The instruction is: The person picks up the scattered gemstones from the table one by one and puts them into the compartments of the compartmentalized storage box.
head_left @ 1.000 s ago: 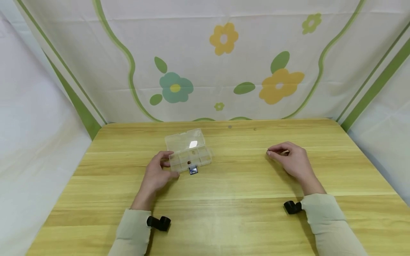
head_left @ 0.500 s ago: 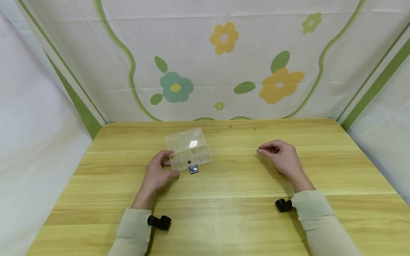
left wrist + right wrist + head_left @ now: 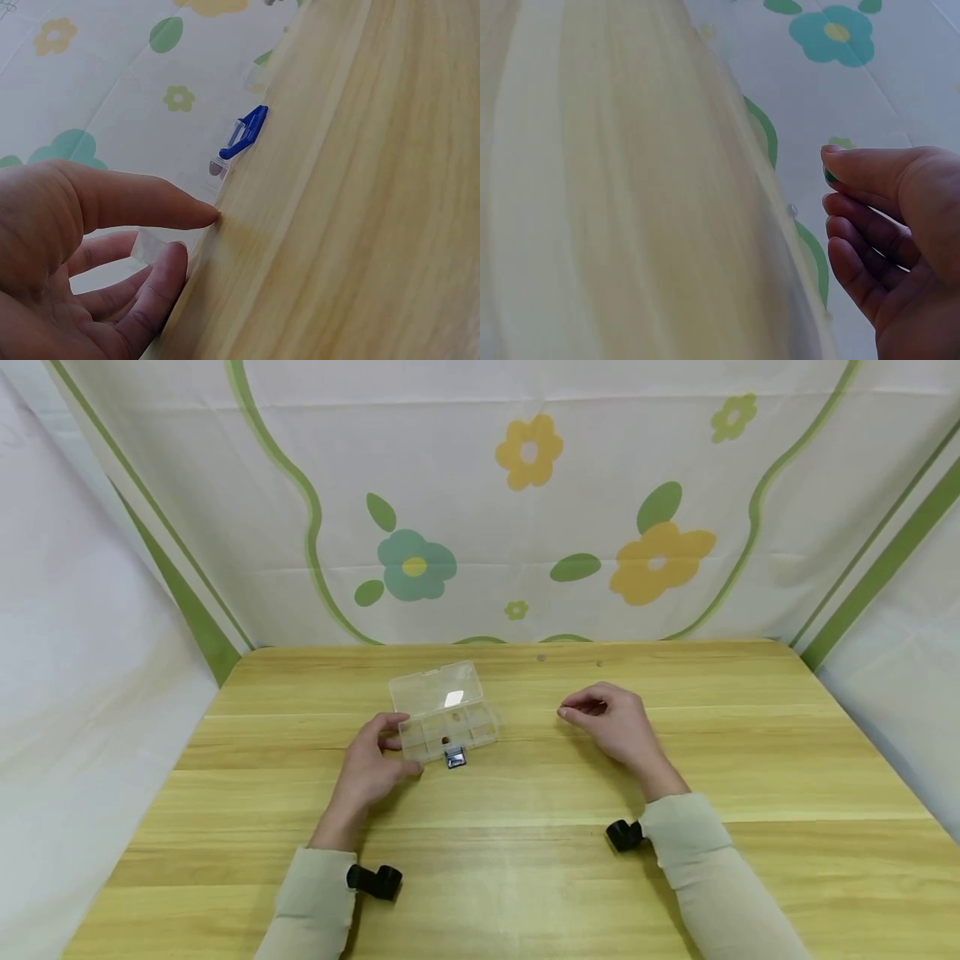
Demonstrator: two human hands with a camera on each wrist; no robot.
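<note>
A clear plastic box [image 3: 444,712] with a blue clasp [image 3: 453,760] sat on a pale yellow, wood-grained table [image 3: 750,760]. The white backdrop [image 3: 480,502] bore 2 yellow flowers, 1 teal flower with a yellow centre, green leaves and curving green stripes. Both sleeves [image 3: 686,847] were beige; the wrist cameras [image 3: 373,882] were black.

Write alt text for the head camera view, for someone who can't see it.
A left hand holds an open clear compartment box on a wooden table, while the right hand hovers nearby, fingertips pinched.
</note>
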